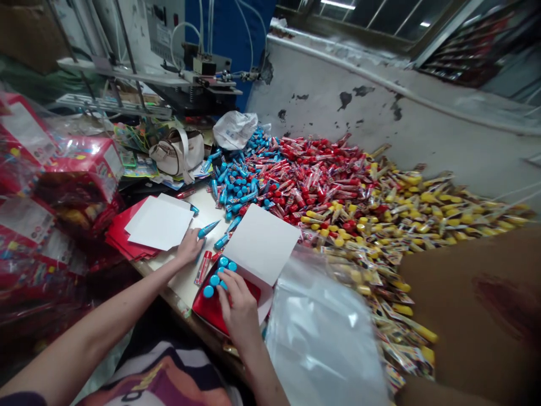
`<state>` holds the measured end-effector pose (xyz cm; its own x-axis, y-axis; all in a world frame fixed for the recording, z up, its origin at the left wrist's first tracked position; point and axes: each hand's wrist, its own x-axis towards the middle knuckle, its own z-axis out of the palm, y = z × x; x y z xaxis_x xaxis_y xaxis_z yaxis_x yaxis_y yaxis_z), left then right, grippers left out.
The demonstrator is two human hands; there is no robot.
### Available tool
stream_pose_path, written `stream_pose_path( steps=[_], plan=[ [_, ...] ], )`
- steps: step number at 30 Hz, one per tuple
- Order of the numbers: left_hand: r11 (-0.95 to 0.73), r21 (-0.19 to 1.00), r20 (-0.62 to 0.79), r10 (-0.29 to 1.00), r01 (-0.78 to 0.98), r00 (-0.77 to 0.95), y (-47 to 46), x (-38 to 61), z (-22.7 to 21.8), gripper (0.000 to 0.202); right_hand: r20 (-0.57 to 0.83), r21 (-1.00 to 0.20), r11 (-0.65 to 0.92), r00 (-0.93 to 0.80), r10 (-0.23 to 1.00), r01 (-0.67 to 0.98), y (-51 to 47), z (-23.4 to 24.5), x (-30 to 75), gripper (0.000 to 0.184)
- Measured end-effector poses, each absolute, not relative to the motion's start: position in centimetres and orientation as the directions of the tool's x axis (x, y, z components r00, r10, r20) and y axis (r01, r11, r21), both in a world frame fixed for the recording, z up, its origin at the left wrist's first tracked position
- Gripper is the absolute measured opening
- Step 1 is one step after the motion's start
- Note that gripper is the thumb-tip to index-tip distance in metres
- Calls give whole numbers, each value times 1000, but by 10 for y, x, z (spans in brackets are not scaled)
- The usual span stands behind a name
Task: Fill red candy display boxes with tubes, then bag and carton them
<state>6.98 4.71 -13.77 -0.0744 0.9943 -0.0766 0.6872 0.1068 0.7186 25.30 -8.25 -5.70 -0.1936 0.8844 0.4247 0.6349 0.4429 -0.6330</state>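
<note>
My left hand is closed on a blue-capped tube that points up and to the right, just beside the white cards. Over a red box with its white lid folded back, my right hand has its fingers bent down among blue round caps. Those caps stand upright in the box in short rows. Its fingertips touch one of the caps; how firmly it is gripped is partly hidden. A red tube lies on the table left of the box.
Heaped behind the box are blue tubes, red tubes and yellow tubes. White and red cards lie at left. Clear plastic bags spread at right, near a cardboard box. Wrapped red boxes are stacked left.
</note>
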Motion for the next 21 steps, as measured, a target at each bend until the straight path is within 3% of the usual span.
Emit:
stream_pose_path(
  steps=[3, 5, 8, 10, 12, 16, 19, 21],
  plan=[
    [4, 741, 36, 998, 671, -46, 29, 60, -115, 38, 436, -692, 435, -147, 888, 577, -74, -48, 245, 29],
    [-98, 766, 143, 990, 635, -19, 9, 59, -98, 42, 359, -802, 340, -60, 931, 491, -70, -45, 237, 34],
    [-256, 833, 305, 952, 491, -21, -25, 66, -78, 42, 133, -970, 125, 28, 991, 209, -67, -43, 219, 43],
    [-322, 855, 370, 928, 406, -43, -44, 74, -70, 40, 42, -999, 42, 34, 999, 1, -67, -43, 209, 40],
    [-439, 791, 485, 875, 427, 1, -58, 81, -68, 41, -1, -985, 8, 48, 999, -172, -68, -41, 203, 34],
    [-666, 489, 696, 687, 563, 209, -63, 83, -75, 54, -129, -844, -99, 22, 991, -527, -75, -34, 211, 34],
    [-536, 521, 609, 779, 664, 151, -43, 73, -92, 47, -234, -700, -209, -56, 971, -683, -84, -29, 227, 35],
    [-312, 589, 398, 915, 746, 68, -23, 67, -108, 42, -278, -660, -253, -83, 957, -707, -90, -28, 239, 35]
  ],
)
